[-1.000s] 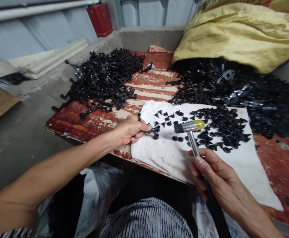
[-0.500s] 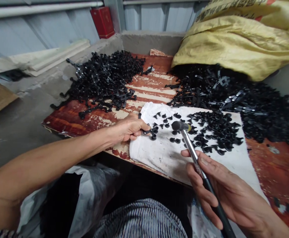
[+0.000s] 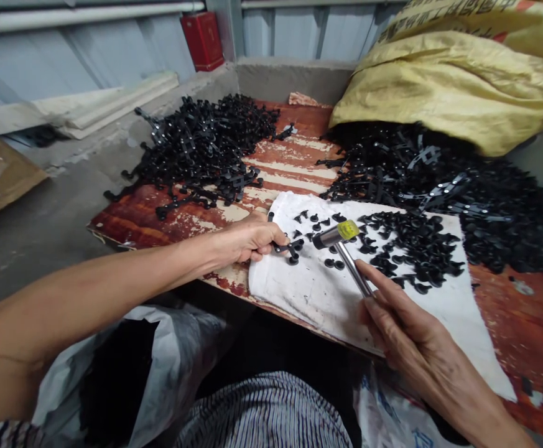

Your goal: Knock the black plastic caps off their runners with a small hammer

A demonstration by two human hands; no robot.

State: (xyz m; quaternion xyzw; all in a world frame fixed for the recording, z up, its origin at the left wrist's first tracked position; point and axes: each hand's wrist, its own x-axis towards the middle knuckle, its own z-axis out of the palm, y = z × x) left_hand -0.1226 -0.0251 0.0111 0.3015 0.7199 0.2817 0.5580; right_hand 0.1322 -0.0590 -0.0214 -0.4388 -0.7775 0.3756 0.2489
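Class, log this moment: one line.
left hand: holds black jointed linkage; right hand: holds yellow-tipped metal hammer; white cloth: bears small black pieces

Red box: on the concrete ledge, upper left of centre.
Corrugated wall: blue-grey, across the top left.
White pipe: along the wall, top left.
Pale planks: left, below the wall.
Yellow sack: upper right, dark print near the top edge.
Brown cardboard: left edge.
Plastic bag: whitish, lower left.
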